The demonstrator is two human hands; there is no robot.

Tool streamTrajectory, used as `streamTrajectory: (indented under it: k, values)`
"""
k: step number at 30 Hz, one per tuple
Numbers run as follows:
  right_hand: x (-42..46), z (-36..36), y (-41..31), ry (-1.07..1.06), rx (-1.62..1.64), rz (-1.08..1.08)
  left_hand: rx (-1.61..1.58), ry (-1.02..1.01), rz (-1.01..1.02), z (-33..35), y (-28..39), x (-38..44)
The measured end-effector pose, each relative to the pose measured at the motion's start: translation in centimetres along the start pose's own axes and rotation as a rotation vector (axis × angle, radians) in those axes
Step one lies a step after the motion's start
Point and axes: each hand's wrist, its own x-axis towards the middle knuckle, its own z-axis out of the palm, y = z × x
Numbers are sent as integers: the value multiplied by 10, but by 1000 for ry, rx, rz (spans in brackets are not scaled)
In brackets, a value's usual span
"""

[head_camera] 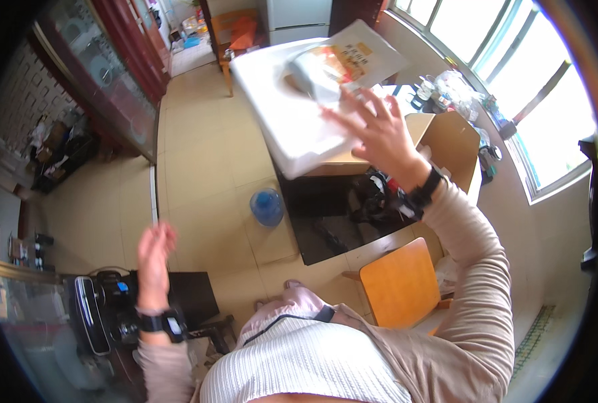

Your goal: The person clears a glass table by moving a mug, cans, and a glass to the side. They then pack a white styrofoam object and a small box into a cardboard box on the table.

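My right hand [379, 128] has its fingers spread over the right side of a white tray or lid [289, 121], blurred; whether they touch it I cannot tell. On the white piece rests a plastic packet [362, 58] with orange print and writing, beside a grey-white rounded object [304, 73] too blurred to name. Beneath it are a cardboard box [452, 133] and a dark table [324, 226]. To the left, my left hand [155, 247] hangs in the air near a black appliance [90, 315], fingers bent and blurred, with nothing visible in it.
A large blue water bottle [267, 207] stands on the tiled floor [203, 166] by the table. A wooden chair [402, 282] is close on my right, another chair [228, 25] at the back. Plastic bags and small items [450, 90] crowd the window side.
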Motion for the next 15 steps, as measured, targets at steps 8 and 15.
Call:
streamTrajectory:
  k: [8,15]
  values:
    - [7,-52,-124,169,327,-483,774,-319,467,97,151,110]
    - [-1,-34,-152,155,389,-646,555,-427,155,58,109,104]
